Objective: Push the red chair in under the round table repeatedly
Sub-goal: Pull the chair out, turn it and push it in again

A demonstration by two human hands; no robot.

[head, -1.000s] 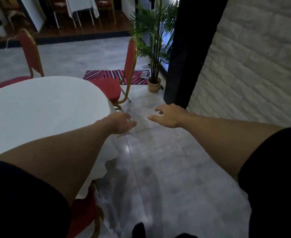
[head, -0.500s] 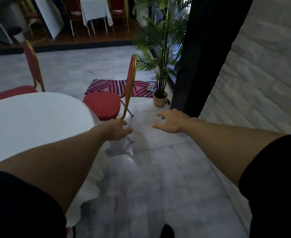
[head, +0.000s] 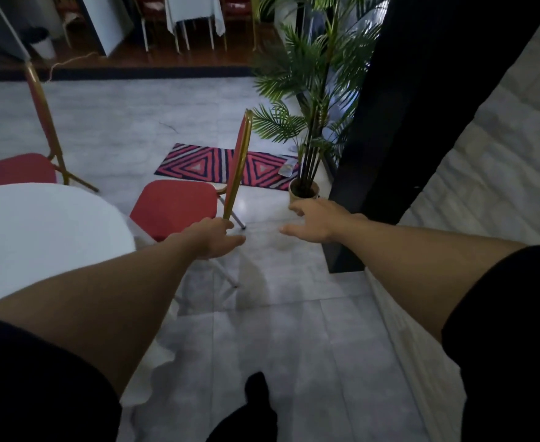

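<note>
The red chair (head: 179, 207) is seen not yet pushed in, its seat clear of the round tabletop (head: 39, 224); left hand (head: 212, 239) and right hand (head: 318, 221), both spread and empty, are extended toward it.

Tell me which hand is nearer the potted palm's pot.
Right. The right hand reaches out open just in front of the pot, its fingers nearly level with it. The left hand is farther left, at the foot of the red chair backrest.
</note>
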